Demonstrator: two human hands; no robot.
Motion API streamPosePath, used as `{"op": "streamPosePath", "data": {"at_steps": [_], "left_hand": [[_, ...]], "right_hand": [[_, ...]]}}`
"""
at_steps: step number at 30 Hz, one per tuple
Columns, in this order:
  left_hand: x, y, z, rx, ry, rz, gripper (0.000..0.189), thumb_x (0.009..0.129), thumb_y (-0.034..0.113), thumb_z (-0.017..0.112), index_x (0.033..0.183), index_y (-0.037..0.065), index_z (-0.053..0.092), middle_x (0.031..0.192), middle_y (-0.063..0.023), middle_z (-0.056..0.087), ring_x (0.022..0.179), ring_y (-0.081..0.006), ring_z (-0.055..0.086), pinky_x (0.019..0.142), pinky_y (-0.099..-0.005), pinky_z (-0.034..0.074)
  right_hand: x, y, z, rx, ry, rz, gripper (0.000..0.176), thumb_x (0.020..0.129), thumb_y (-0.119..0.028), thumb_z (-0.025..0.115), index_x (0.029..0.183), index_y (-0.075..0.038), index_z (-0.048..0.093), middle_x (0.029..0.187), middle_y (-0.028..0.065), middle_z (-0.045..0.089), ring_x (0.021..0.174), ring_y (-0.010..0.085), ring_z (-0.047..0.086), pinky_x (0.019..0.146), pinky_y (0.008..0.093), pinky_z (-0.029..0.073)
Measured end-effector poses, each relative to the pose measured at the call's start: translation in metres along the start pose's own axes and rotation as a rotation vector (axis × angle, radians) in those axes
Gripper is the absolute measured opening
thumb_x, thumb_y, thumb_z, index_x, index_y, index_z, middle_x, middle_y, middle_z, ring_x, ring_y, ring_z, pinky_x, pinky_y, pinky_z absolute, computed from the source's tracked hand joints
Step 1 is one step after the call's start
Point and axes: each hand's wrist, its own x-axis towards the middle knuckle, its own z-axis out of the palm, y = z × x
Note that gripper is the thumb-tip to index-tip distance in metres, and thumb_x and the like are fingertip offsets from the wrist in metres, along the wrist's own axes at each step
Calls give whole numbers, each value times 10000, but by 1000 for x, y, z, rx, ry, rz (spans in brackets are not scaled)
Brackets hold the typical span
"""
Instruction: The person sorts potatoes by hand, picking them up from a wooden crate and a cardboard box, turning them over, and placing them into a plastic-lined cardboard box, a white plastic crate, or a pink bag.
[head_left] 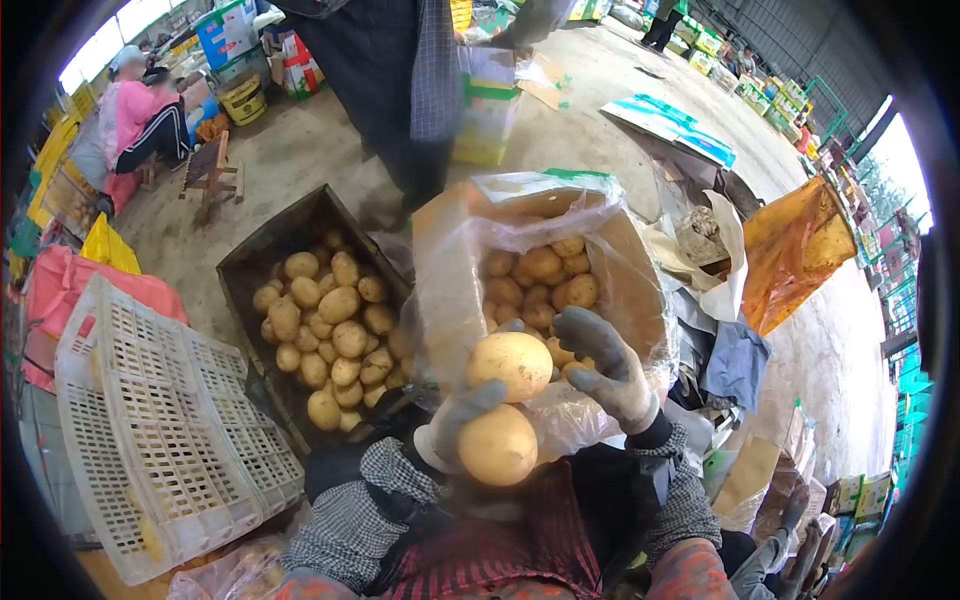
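My left hand (460, 415), in a grey glove, is closed on two large potatoes: an upper potato (510, 366) and a lower potato (497, 445). My right hand (608, 368), also gloved, is held with its fingers apart at the near part of the carton, just right of the upper potato. The cardboard carton (440, 270), lined with clear plastic, holds many potatoes (540, 265). Left of it lies a dark crate (245, 262) filled with several potatoes (345, 300).
A white slatted plastic crate (170, 430) leans at the left. A person (395, 90) stands beyond the carton, another person (150, 115) sits at the far left. Bags, a blue cloth (737, 365) and an orange-brown sheet (800, 255) lie at the right.
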Motion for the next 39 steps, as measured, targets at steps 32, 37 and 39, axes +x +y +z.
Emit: {"op": "streamPosePath", "data": {"at_steps": [32, 37, 39], "left_hand": [[-25, 132, -39, 133, 608, 924, 554, 1014, 540, 418, 1392, 136, 443, 1284, -85, 582, 1156, -229, 608, 922, -375, 555], [-29, 153, -44, 649, 668, 1122, 581, 1007, 425, 507, 1464, 115, 328, 1336, -128, 534, 1185, -244, 582, 934, -341, 552], [-32, 168, -45, 130, 360, 1003, 661, 969, 327, 613, 1493, 100, 281, 1343, -152, 528, 1187, -262, 580, 951, -347, 545]], "right_hand": [[32, 158, 67, -1172, -282, -84, 766, 854, -341, 740, 1442, -5, 383, 1267, 206, 594, 1162, 342, 598, 982, 426, 475], [53, 193, 54, -1009, -288, -99, 819, 833, -347, 761, 1460, -8, 358, 1324, 236, 546, 1223, 352, 556, 1019, 425, 451], [60, 185, 52, -978, -229, 5, 834, 826, -336, 768, 1468, -6, 349, 1364, 249, 507, 1266, 358, 517, 1047, 423, 430]]}}
